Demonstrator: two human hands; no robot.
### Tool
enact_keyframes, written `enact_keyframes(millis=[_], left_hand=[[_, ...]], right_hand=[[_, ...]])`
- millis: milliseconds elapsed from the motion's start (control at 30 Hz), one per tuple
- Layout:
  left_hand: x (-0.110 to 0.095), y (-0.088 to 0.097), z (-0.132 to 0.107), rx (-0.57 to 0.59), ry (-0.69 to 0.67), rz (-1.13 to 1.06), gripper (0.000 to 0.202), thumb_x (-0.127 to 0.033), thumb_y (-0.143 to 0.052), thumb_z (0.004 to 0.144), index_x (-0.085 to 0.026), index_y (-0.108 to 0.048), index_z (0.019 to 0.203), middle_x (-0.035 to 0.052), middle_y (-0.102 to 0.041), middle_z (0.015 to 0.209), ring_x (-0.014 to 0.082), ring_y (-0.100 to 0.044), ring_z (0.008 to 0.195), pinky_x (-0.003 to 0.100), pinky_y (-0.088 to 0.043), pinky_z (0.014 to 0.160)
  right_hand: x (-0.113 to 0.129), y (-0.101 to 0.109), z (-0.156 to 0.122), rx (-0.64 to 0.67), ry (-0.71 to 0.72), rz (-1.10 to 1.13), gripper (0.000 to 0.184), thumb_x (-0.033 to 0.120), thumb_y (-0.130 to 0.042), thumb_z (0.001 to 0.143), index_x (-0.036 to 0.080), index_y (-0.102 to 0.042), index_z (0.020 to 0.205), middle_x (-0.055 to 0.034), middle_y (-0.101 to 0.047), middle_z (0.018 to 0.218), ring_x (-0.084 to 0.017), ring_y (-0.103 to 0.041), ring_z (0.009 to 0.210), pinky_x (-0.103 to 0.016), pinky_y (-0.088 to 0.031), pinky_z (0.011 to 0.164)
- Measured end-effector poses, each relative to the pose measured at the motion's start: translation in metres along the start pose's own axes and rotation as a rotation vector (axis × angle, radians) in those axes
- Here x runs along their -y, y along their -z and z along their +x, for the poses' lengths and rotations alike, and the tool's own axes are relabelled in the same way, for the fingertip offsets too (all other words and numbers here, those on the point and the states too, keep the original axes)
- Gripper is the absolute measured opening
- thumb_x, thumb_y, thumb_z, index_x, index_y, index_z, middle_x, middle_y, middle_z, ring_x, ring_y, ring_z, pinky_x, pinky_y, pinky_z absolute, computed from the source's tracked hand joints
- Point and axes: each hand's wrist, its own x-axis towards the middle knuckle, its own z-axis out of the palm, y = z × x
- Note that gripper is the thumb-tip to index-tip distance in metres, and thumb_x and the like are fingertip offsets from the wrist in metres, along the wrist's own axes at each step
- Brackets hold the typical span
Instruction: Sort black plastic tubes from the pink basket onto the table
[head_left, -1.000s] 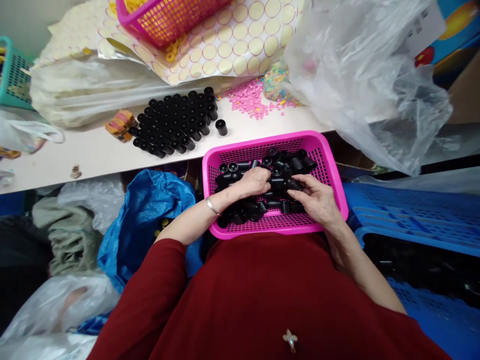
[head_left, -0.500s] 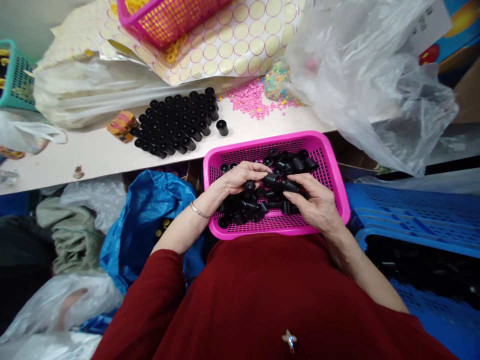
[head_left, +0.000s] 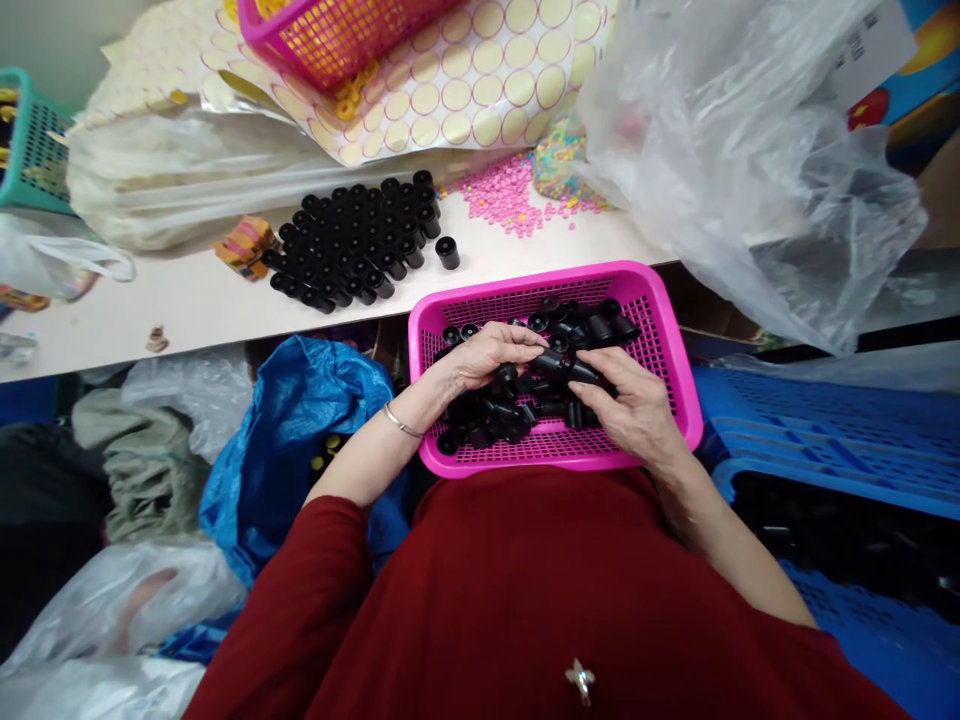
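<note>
A pink mesh basket (head_left: 660,330) rests on my lap, part-filled with small black plastic cylinders (head_left: 592,325). Both hands are inside it. My left hand (head_left: 487,355) is curled, its fingers closed around black cylinders. My right hand (head_left: 626,395) lies on the pile with its fingers pinching a black cylinder (head_left: 559,365) that points toward the left hand. The two hands almost meet over the middle of the basket. A bracelet sits on my left wrist.
On the pale table (head_left: 187,300) stands a tight cluster of upright black cylinders (head_left: 356,240), one apart (head_left: 448,252). Pink beads (head_left: 506,195), a sticker sheet (head_left: 465,90), another pink basket (head_left: 337,35), clear plastic bags (head_left: 742,160), a blue bag (head_left: 292,430) and blue crates (head_left: 832,430) surround me.
My left hand turned from flat on the pile to curled around cylinders and lifted slightly. My right hand's fingers closed on a cylinder and drew toward the left hand.
</note>
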Motion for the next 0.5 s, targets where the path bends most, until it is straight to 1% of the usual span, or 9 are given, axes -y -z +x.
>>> enact_keyframes(millis=[167, 233, 333, 400, 433, 500], left_hand=[[0.003, 0.000, 0.001, 0.008, -0.021, -0.009, 0.028, -0.025, -0.087, 0.064, -0.010, -0.077, 0.086, 0.0008, -0.067, 0.068, 0.0044, -0.051, 0.049, 0.020, -0.034, 0.049], [0.005, -0.001, 0.002, 0.011, -0.015, -0.005, 0.031, -0.027, -0.089, 0.062, -0.010, -0.077, 0.086, 0.0000, -0.066, 0.065, 0.0043, -0.050, 0.048, 0.020, -0.032, 0.048], [0.008, -0.003, 0.003, -0.002, -0.009, -0.008, 0.038, -0.031, -0.092, 0.060, -0.009, -0.079, 0.089, 0.0006, -0.066, 0.064, 0.0046, -0.049, 0.049, 0.021, -0.032, 0.049], [0.010, -0.003, 0.003, -0.019, -0.016, -0.019, 0.044, -0.035, -0.093, 0.060, -0.009, -0.080, 0.092, 0.0016, -0.068, 0.066, 0.0048, -0.049, 0.051, 0.021, -0.032, 0.051], [0.010, -0.002, 0.003, -0.030, -0.027, -0.024, 0.046, -0.037, -0.093, 0.059, -0.009, -0.081, 0.093, 0.0020, -0.069, 0.067, 0.0048, -0.049, 0.052, 0.022, -0.033, 0.052], [0.010, 0.003, 0.002, -0.060, -0.067, -0.031, 0.048, -0.041, -0.094, 0.057, -0.010, -0.081, 0.092, 0.0030, -0.070, 0.070, 0.0051, -0.049, 0.054, 0.022, -0.033, 0.054]], right_hand=[[0.002, -0.001, 0.001, 0.010, -0.013, 0.040, 0.023, 0.026, -0.067, 0.088, 0.022, -0.074, 0.109, -0.0068, -0.073, 0.101, -0.021, -0.071, 0.089, -0.038, -0.061, 0.082], [0.003, -0.005, 0.001, 0.004, -0.061, 0.084, 0.022, 0.028, -0.068, 0.087, 0.023, -0.073, 0.107, -0.0062, -0.073, 0.099, -0.021, -0.071, 0.087, -0.038, -0.061, 0.080], [0.004, -0.015, 0.003, -0.078, -0.208, 0.201, 0.031, 0.037, -0.074, 0.083, 0.024, -0.069, 0.110, -0.0043, -0.072, 0.097, -0.017, -0.068, 0.075, -0.033, -0.061, 0.068], [0.005, -0.022, 0.008, -0.138, -0.280, 0.256, 0.038, 0.042, -0.080, 0.077, 0.023, -0.066, 0.108, -0.0017, -0.070, 0.091, -0.014, -0.063, 0.064, -0.029, -0.057, 0.058], [0.006, -0.025, 0.012, -0.151, -0.289, 0.259, 0.039, 0.043, -0.082, 0.075, 0.023, -0.066, 0.105, -0.0001, -0.068, 0.085, -0.013, -0.061, 0.061, -0.028, -0.055, 0.055], [0.008, -0.031, 0.021, -0.150, -0.253, 0.227, 0.032, 0.043, -0.082, 0.075, 0.023, -0.067, 0.095, 0.0018, -0.064, 0.075, -0.013, -0.059, 0.058, -0.028, -0.054, 0.055]])
